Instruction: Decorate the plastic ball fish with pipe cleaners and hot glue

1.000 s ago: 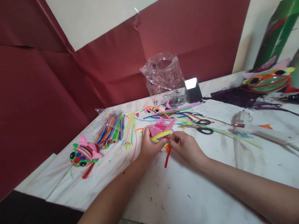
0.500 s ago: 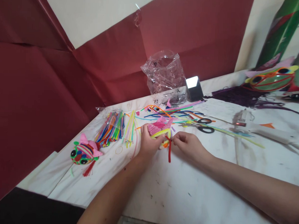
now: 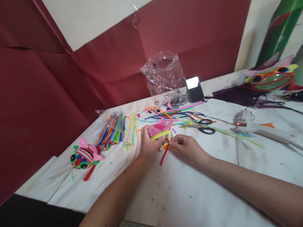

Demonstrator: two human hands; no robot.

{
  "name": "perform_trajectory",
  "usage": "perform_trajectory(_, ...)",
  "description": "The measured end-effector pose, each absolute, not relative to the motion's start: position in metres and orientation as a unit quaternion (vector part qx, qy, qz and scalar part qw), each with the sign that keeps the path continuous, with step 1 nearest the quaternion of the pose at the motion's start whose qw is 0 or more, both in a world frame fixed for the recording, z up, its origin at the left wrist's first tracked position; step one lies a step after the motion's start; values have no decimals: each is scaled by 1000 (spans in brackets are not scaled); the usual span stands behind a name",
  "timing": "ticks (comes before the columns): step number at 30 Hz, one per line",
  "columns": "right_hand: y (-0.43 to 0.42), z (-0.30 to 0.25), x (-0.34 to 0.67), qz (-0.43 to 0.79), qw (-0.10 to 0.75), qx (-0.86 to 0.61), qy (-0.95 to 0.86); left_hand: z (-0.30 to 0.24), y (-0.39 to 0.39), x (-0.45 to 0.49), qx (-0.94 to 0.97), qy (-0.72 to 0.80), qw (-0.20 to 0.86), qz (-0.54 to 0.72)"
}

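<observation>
One left hand point(image 3: 150, 144) in the head view curls, thumb against fingers, around a pink-and-yellow ribbed fuzzy-stem piece point(image 3: 154, 131), raised near the middle of the white marbled surface point(image 3: 183, 197). Beside it the right hand point(image 3: 188, 147) is nearly closed, fingertips pinched at the upper part of a red fuzzy strip point(image 3: 163, 157) that hangs from the piece. The near edge of the surface lies well apart from both hands, leaving room towards the person; the far edge meets a maroon paper-covered wall point(image 3: 113, 72). Beyond the hands, loose coloured stems point(image 3: 173, 116) crowd the space.

Counted: one pair of black-handled scissors point(image 3: 207, 130), just beyond the right hand; one white glue gun point(image 3: 247, 125) further right; one striped pink-eared ornament point(image 3: 84, 157) with two black eyes, left; one plastic-wrapped bundle of multicoloured stems point(image 3: 112, 132); one upright clear plastic bag point(image 3: 165, 77); one orange-rimmed, two-eyed ornament point(image 3: 270, 78), far right.
</observation>
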State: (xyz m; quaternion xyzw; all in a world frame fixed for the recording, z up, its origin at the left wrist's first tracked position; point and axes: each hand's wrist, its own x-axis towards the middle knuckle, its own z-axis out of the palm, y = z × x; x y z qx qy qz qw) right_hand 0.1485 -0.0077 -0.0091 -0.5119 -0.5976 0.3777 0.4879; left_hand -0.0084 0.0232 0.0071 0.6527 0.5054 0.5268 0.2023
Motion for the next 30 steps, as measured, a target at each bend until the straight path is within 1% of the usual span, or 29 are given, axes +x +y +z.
perform_trajectory(7,-9,-12,149,354,488,-503,-619,5,26,-10,656,508,193,524)
perform_trajectory(11,-14,-10,152,317,483,-503,-643,5,26,-10,658,499,205,526)
perform_trajectory(14,-20,-8,152,274,499,-468,-676,6,24,-8,656,496,209,529)
perform_trajectory(16,-23,-8,152,220,505,-422,-720,6,24,-8,653,496,210,532)
perform_trajectory(20,-24,-11,154,133,490,-365,-780,8,22,-6,650,496,216,534)
perform_trajectory(26,-16,-13,154,72,481,-358,-797,13,18,-5,652,504,220,523)
perform_trajectory(30,-11,-15,152,63,491,-362,-790,13,19,-6,658,506,205,519)
